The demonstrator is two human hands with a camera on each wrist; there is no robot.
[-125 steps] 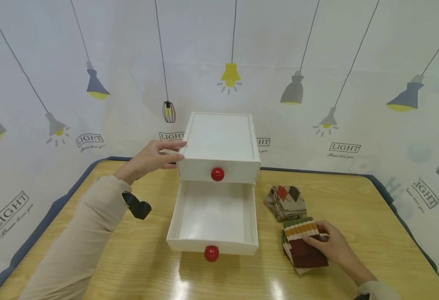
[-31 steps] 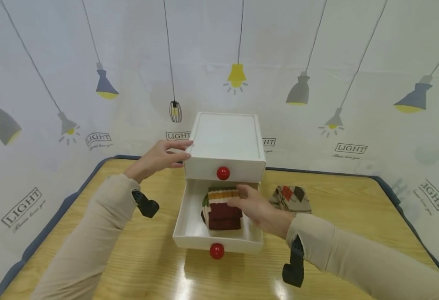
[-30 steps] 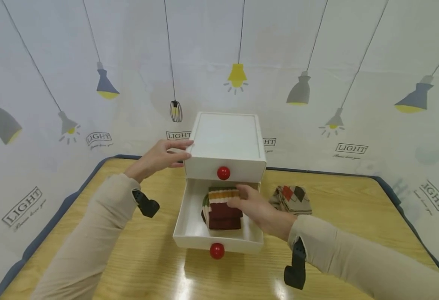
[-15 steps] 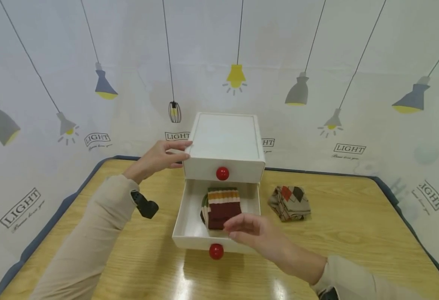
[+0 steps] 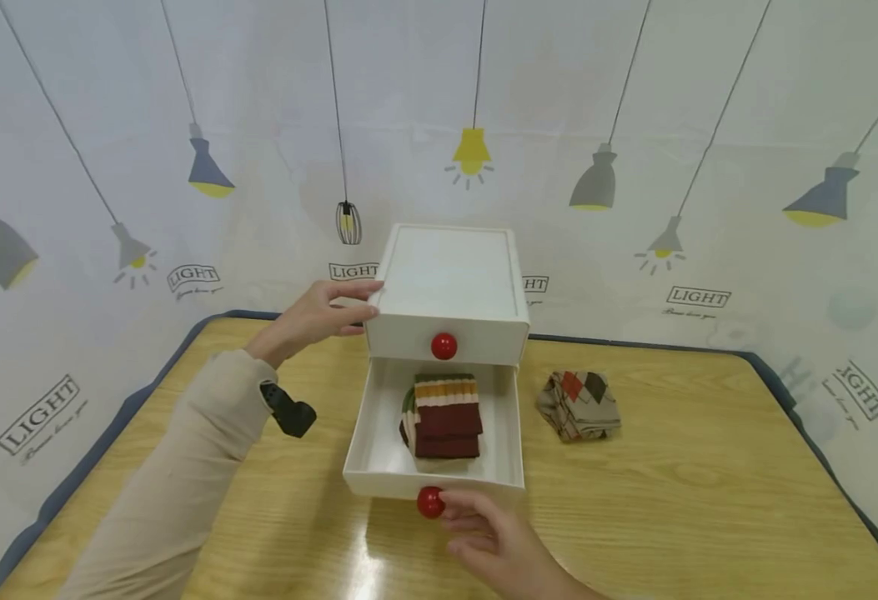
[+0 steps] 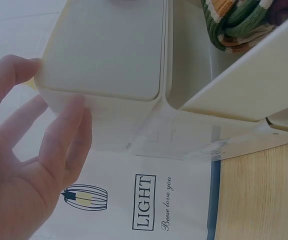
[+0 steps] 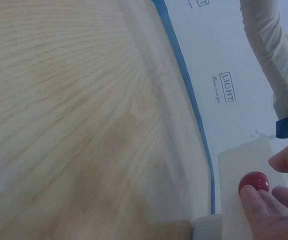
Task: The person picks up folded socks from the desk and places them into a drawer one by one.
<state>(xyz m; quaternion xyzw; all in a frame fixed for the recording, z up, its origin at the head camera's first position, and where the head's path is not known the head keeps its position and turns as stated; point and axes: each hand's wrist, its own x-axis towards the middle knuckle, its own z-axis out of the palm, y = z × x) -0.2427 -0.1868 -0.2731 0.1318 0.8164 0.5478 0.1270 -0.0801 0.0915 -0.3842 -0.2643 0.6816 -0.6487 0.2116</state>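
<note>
A white two-drawer box (image 5: 449, 271) stands mid-table, its lower drawer (image 5: 363, 442) pulled out. Folded striped socks (image 5: 448, 421) in maroon, cream, orange and green lie inside that drawer. My left hand (image 5: 311, 318) rests its fingertips on the box's upper left edge; the left wrist view shows the fingers (image 6: 64, 132) against the side. At the lower drawer's red knob (image 5: 430, 502), my right hand (image 5: 509, 546) touches with a fingertip. In the right wrist view, the thumb stands apart from the knob (image 7: 254, 181). Folded beige argyle socks (image 5: 579, 406) lie right of the box.
The upper drawer is pushed in and has its own red knob (image 5: 444, 346). A wooden table (image 5: 679, 508) carries everything. Behind it hangs a white backdrop (image 5: 544, 92) printed with lamps, and a dark blue strip (image 5: 634, 342) runs along the table's far edge.
Earlier, my right hand carried the striped socks from the table into the lower drawer and let go. It has since come down and toward me to the knob. My left hand stays on the box.
</note>
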